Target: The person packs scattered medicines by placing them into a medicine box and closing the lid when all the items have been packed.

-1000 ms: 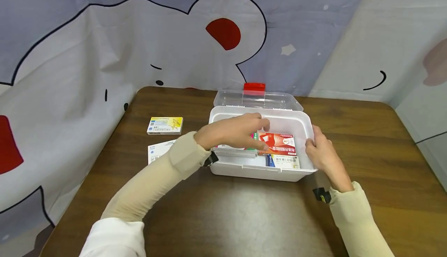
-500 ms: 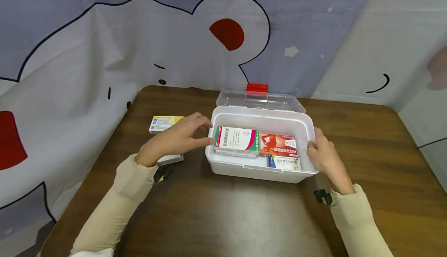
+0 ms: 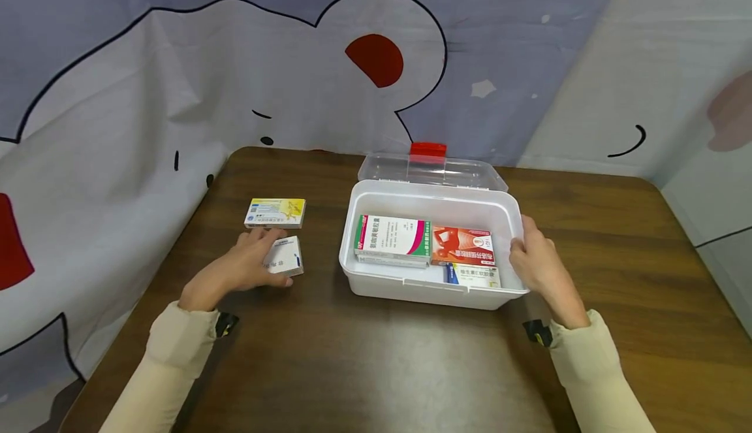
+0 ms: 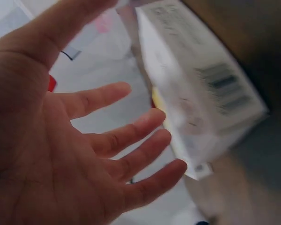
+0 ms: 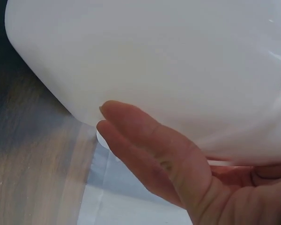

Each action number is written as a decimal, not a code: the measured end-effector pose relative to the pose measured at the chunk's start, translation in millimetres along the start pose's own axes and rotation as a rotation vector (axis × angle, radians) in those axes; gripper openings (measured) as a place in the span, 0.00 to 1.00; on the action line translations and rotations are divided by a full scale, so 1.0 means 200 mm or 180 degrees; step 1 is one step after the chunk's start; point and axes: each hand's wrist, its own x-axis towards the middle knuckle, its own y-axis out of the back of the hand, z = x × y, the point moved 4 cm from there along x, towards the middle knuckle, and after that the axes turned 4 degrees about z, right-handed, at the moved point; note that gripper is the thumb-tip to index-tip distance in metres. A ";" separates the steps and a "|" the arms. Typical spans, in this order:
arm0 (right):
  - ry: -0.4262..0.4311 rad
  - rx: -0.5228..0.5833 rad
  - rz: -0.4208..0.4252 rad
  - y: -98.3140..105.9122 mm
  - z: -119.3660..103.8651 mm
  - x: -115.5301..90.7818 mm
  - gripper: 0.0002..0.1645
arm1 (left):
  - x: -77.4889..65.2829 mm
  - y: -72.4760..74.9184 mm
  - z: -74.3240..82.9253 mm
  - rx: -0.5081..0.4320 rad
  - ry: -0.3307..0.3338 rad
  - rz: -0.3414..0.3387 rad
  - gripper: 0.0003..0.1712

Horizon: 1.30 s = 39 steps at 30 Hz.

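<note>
My left hand [image 3: 242, 264] is over a small white medicine box [image 3: 286, 255] on the left of the table, thumb at its near side and fingertips at its far side. In the left wrist view, the fingers [image 4: 136, 133] are spread and a gap shows between them and the blurred white box [image 4: 192, 61]. At the right end of a white plastic storage box [image 3: 376, 283], my right hand [image 3: 543, 260] holds the rim. Inside lie a green-and-white medicine box [image 3: 393, 237], a red one [image 3: 464, 245] and a white-and-blue one [image 3: 474, 275].
A yellow-and-white medicine box [image 3: 275, 213] lies just behind the white one. The storage box's clear lid [image 3: 458, 172] with its red latch [image 3: 427, 151] is folded back toward the printed curtain [image 3: 264, 80]. All stand on a brown wooden table [image 3: 376, 368].
My left hand has moved left from above the storage box, over the table, to the white medicine box. The right hand stays on the storage box's rim.
</note>
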 end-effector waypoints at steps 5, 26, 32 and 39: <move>-0.0003 0.0049 0.0027 0.00 0.00 0.00 0.31 | -0.03 -0.03 -0.07 -0.0071 0.0020 -0.0008 0.52; -0.0061 0.0097 0.0049 0.00 0.00 0.00 0.30 | -0.01 -0.11 -0.18 0.0017 0.0093 0.0100 0.55; -0.0039 0.0094 0.0067 0.00 0.00 -0.01 0.30 | -0.01 -0.12 -0.19 -0.0047 0.0098 0.0052 0.48; -0.0040 0.0118 0.0063 -0.01 0.00 0.00 0.30 | -0.03 -0.09 -0.15 -0.0215 -0.0012 0.0100 0.47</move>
